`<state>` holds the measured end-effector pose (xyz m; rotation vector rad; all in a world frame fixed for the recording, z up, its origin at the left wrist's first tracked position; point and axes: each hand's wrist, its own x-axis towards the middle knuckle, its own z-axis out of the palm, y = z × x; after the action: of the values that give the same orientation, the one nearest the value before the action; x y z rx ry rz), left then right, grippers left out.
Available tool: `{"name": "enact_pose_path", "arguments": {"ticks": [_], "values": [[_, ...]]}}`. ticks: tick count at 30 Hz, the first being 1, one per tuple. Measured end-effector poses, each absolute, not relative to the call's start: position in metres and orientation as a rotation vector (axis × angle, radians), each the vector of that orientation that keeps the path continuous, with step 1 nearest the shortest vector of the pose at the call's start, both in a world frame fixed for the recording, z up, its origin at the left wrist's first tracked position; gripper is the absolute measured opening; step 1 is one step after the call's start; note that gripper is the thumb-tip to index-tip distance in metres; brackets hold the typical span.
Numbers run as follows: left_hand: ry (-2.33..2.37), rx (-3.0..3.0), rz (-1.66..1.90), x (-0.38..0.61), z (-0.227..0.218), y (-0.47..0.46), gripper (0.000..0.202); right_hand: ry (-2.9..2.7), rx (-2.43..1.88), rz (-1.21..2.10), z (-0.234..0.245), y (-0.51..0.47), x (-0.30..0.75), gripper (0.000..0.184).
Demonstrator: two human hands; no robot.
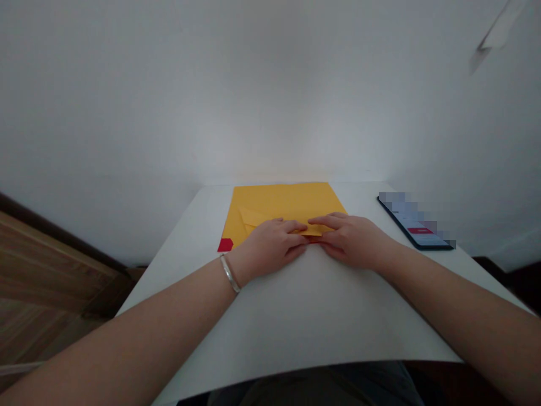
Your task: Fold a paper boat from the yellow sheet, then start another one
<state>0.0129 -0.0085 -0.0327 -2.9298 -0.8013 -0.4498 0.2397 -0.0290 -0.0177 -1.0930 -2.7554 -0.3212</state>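
Observation:
A yellow paper envelope (287,197) lies flat on the white table, with a red patch at its near left corner and slanting fold lines at left. Both hands meet at its near edge, where a strip of paper is folded and a bit of red shows between them. My left hand (273,245), with a silver bangle at the wrist, has its fingers over this fold and its thumb at the near side, gripping the edge. Opposite it, my right hand (353,239) pinches the same fold, index finger on top and thumb below. The fingers partly cover the fold.
A phone (416,225) with a lit, partly blurred screen lies at the right edge of the white table (313,321). Behind the table stands a pale wall (270,90). Wooden furniture (42,276) is at the left, lower than the tabletop.

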Motion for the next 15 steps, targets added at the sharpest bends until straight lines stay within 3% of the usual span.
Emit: {"name": "enact_pose_path", "arguments": {"ticks": [15], "values": [[-0.835,-2.97,-0.508,0.0108,-0.0327,-0.0053,0.034,-2.646,-1.433,-0.202,-0.0102,-0.0262,0.2452,0.026]]}}
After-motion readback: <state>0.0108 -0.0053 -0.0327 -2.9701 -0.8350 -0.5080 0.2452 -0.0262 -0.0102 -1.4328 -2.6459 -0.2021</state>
